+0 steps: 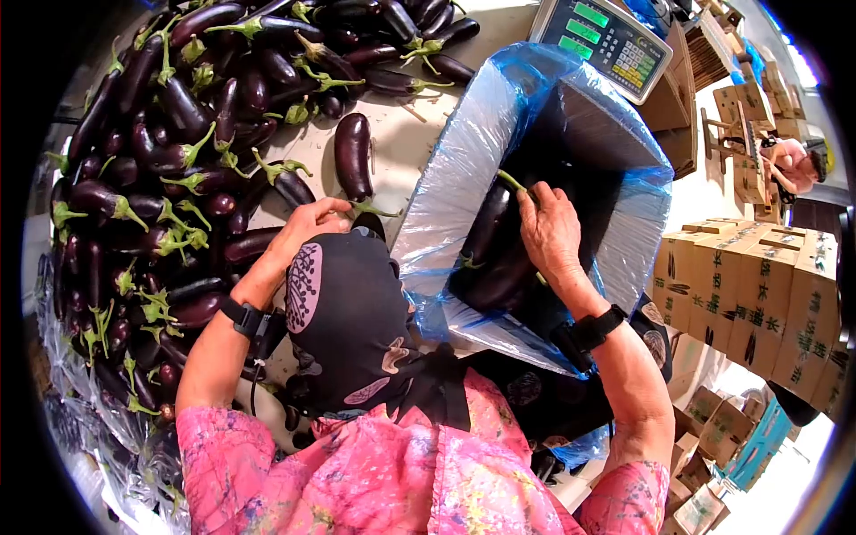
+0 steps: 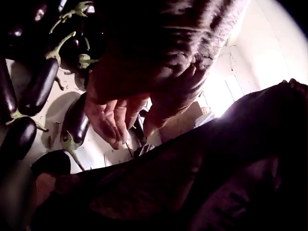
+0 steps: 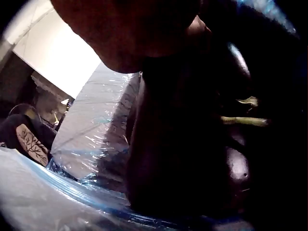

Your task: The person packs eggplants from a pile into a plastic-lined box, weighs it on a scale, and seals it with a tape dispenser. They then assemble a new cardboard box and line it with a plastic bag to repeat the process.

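Observation:
My right hand [image 1: 551,234] reaches down into a box lined with clear blue-edged plastic [image 1: 428,214]. It grips a dark purple eggplant [image 3: 163,144], which fills much of the right wrist view in deep shadow. Other eggplants [image 1: 489,223] lie in the box, a green stem [image 1: 510,181] showing beside the fingertips. My left hand [image 1: 308,225] is over the table, its fingers loosely bent with nothing in them. Just beyond it a single eggplant [image 1: 353,156] lies on the pale tabletop, and another [image 1: 292,189] sits close to the knuckles.
A large heap of eggplants [image 1: 178,178] covers the table's left side. A digital scale display [image 1: 602,45] stands behind the box. Stacked cartons [image 1: 749,303] are at the right, and another person [image 1: 794,165] is farther back.

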Available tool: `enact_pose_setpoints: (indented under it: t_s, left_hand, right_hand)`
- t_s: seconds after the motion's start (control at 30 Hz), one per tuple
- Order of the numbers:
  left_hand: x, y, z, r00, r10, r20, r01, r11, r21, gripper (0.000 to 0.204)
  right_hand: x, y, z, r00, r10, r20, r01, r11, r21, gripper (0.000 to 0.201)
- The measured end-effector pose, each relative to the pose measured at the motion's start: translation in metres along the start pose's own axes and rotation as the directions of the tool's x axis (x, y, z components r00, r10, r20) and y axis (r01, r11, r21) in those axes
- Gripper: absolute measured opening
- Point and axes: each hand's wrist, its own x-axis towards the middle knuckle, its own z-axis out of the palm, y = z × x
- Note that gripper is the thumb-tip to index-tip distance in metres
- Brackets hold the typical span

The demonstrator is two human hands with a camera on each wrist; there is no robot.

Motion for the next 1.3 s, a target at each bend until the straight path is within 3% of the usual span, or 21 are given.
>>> enact_pose_setpoints:
  t_s: [0.07,0.1,0.2,0.23,0.33,0.43,0.47,0.57,0.63,0.67,0.7,0.73,0.83,0.93,0.97,1.0,1.07,1.13,1.2,1.23,1.3]
  left_hand:
    - [0.000,0.009,0.001,1.000,0.015,-0.025,-0.016,1.000,-0.008,0.045]
    - [-0.003,0.014,0.001,1.000,0.005,-0.029,-0.004,1.000,0.015,0.047]
    - [-0.010,0.016,0.003,0.999,-0.021,-0.043,0.021,1.000,0.011,0.045]
    - [-0.013,0.014,0.003,0.999,-0.034,-0.031,0.033,0.999,-0.027,0.045]
    - [-0.022,0.012,0.001,0.998,-0.061,0.009,0.061,0.988,-0.142,0.043]
    - [-0.022,0.005,0.002,0.996,-0.078,0.033,0.083,0.975,-0.206,0.041]
    - [-0.020,-0.002,0.002,0.995,-0.086,0.041,0.092,0.972,-0.217,0.040]
    - [-0.016,-0.023,0.002,0.976,0.208,0.060,-0.211,0.976,0.060,0.037]
    - [-0.019,-0.029,0.004,0.971,0.219,0.092,-0.217,0.976,-0.038,0.034]
    - [-0.021,-0.032,0.006,0.968,0.225,0.109,-0.216,0.972,-0.088,0.033]
    - [-0.021,-0.037,0.005,0.972,0.207,0.109,-0.196,0.976,-0.100,0.032]
    - [-0.022,-0.042,0.005,0.977,0.187,0.100,-0.177,0.979,-0.103,0.031]
    - [-0.024,-0.063,0.001,0.990,0.131,0.055,-0.125,0.986,-0.106,0.028]
    - [-0.025,-0.083,-0.003,0.997,0.081,0.004,-0.080,0.992,-0.101,0.025]
    - [-0.023,-0.088,-0.004,0.998,0.070,-0.010,-0.070,0.992,-0.100,0.024]
    - [-0.023,-0.093,-0.006,0.998,0.066,-0.021,-0.068,0.993,-0.093,0.023]
    - [-0.022,-0.100,-0.009,0.994,0.097,-0.051,-0.098,0.995,-0.033,0.021]
    - [-0.023,-0.100,-0.009,0.971,0.211,-0.109,-0.190,0.966,0.174,0.018]
    - [-0.024,-0.101,-0.010,0.956,0.258,-0.136,-0.200,0.920,0.338,0.018]
    - [-0.021,-0.108,-0.009,0.992,-0.030,-0.120,0.013,0.990,-0.141,0.018]
    - [-0.023,-0.111,-0.007,0.992,-0.053,-0.116,0.034,0.987,-0.157,0.018]
  right_hand:
    - [0.000,0.003,0.000,1.000,-0.015,-0.001,0.015,1.000,0.017,0.025]
    - [0.003,0.004,-0.004,0.994,0.039,0.100,-0.039,0.999,-0.003,0.033]
    - [0.005,0.016,-0.021,0.966,-0.035,0.255,-0.043,0.955,0.292,0.052]
    - [0.005,0.011,-0.041,0.919,0.009,0.395,-0.176,0.904,0.389,0.075]
    - [-0.002,0.023,-0.054,0.779,0.028,0.626,-0.470,0.686,0.555,0.077]
    - [-0.024,0.014,-0.049,0.845,0.068,0.531,-0.488,0.505,0.712,0.077]
    - [-0.027,0.016,-0.052,0.844,0.093,0.529,-0.486,0.549,0.680,0.077]
    - [-0.031,0.009,-0.070,0.858,0.093,0.505,-0.450,0.613,0.650,0.076]
    - [-0.038,-0.014,-0.103,0.879,0.009,0.478,-0.397,0.570,0.719,0.075]
    - [-0.043,-0.026,-0.124,0.933,-0.097,0.345,-0.114,0.832,0.543,0.070]
    - [-0.050,-0.034,-0.132,0.950,-0.261,0.171,0.163,0.881,0.444,0.068]
    - [-0.056,-0.040,-0.137,0.898,-0.439,0.017,0.417,0.863,0.286,0.067]
    - [-0.058,-0.047,-0.147,0.728,-0.684,0.052,0.685,0.721,-0.104,0.068]
    - [-0.046,-0.039,-0.139,0.866,-0.498,-0.046,0.500,0.856,0.131,0.069]
    - [-0.044,-0.040,-0.147,0.947,-0.322,0.021,0.307,0.919,0.245,0.070]
    - [-0.041,-0.040,-0.151,0.987,-0.108,0.115,0.042,0.883,0.468,0.070]
    - [-0.036,-0.028,-0.153,0.985,0.015,0.172,-0.122,0.763,0.634,0.071]
    - [-0.034,-0.023,-0.157,0.991,-0.132,0.029,0.110,0.913,0.393,0.072]
    - [-0.033,-0.024,-0.155,0.934,-0.341,-0.107,0.347,0.937,0.035,0.072]
    - [-0.032,-0.023,-0.155,0.943,-0.316,-0.101,0.318,0.948,0.006,0.073]
    - [-0.028,-0.020,-0.156,0.985,-0.164,-0.059,0.173,0.963,0.206,0.073]
